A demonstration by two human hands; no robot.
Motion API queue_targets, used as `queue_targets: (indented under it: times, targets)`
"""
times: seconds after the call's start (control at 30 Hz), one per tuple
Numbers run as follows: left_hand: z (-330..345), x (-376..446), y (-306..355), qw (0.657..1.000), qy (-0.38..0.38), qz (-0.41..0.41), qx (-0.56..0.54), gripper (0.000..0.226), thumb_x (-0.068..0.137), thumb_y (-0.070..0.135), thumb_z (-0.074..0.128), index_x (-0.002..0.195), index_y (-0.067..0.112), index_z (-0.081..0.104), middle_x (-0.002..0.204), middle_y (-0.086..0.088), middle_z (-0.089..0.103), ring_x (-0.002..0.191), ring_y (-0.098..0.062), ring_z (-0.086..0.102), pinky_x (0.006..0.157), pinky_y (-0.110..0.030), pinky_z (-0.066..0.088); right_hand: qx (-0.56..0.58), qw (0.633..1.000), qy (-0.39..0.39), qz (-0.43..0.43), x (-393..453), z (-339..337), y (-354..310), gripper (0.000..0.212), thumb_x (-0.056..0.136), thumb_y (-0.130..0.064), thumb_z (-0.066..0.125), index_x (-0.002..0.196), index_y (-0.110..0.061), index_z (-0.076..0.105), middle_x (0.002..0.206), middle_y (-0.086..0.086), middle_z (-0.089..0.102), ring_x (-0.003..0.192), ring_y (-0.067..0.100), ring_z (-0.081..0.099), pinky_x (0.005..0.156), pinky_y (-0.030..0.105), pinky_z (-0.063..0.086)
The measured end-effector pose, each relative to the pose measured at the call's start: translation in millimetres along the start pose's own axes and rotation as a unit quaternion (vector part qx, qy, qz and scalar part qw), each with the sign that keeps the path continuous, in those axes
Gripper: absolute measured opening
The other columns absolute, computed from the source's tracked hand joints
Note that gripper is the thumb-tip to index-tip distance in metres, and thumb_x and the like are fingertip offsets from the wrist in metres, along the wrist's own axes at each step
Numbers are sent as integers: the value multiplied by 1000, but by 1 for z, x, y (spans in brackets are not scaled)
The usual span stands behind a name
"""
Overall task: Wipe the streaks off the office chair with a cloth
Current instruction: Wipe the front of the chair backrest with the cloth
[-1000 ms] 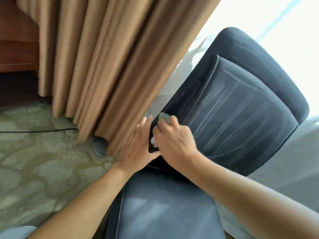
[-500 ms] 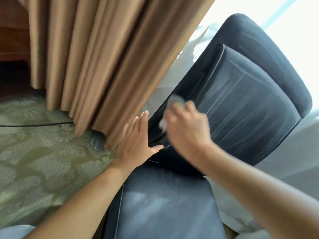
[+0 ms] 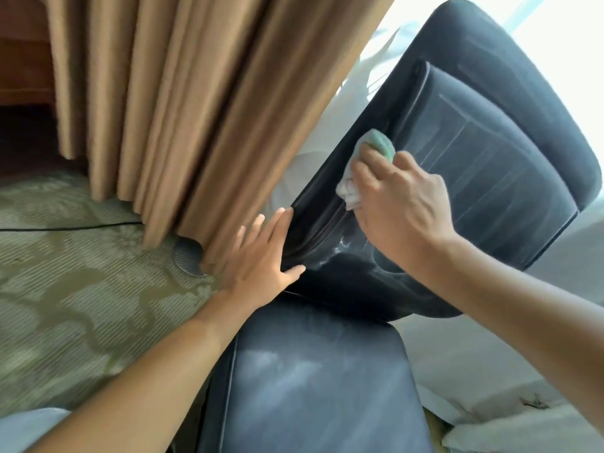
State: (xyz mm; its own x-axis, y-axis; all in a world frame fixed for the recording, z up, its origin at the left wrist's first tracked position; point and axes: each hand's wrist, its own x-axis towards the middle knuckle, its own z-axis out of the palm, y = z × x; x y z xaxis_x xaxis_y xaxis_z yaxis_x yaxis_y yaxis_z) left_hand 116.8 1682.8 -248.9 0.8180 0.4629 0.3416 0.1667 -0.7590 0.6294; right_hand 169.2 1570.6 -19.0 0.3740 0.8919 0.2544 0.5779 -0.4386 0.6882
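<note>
Two hands at work — right hand (image 3: 402,204) pinches the soft, limp cloth (image 3: 369,165) bunched, left hand (image 3: 261,256), fingers spread, steadies the chair (image 3: 490,178) at nine o'clock.

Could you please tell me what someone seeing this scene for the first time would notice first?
The right hand pressing a crumpled cloth against the dark chair back, which shows pale streaks. The left hand lies flat on the back's left edge, and a tan curtain hangs beside it.
</note>
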Motion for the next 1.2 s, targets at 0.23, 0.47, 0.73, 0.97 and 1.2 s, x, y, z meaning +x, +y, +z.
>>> queue_targets:
  times: [0.23,0.47,0.73,0.97,1.2]
  targets:
    - [-24,10,-39,987,-105,-124,5,86,98,26,63,166,25,10,173,9,18,160,-21,12,127,-50,20,78,965,-189,-166,-29,57,-114,25,88,-33,75,107,-17,72,112,0,66,100,28,59,54,31,26]
    - [-28,-4,-46,995,-80,-56,-8,74,98,22,54,165,22,21,169,8,29,159,-17,19,126,-53,20,-24,996,-64,49,27,18,-63,14,98,-19,56,109,-16,64,109,3,65,102,30,62,59,34,32]
    - [-48,4,-58,986,-82,-142,-43,72,102,21,55,165,17,21,170,0,30,155,-20,28,124,-43,25,-93,957,-257,-95,12,97,-175,37,98,-8,57,134,-2,60,135,29,56,131,51,43,84,39,53]
    - [-47,4,-64,986,-77,-130,-74,65,103,23,52,164,23,29,168,3,35,150,-20,38,118,-36,32,-1,971,-219,-101,24,61,-136,37,97,-18,64,134,-15,62,134,12,49,121,34,50,75,35,42]
    - [-36,8,4,990,-61,33,-126,84,99,46,66,165,27,18,174,13,13,152,-23,36,121,-40,34,-83,993,-5,82,69,-35,14,28,97,-14,59,124,-16,69,120,9,59,104,35,60,67,39,42]
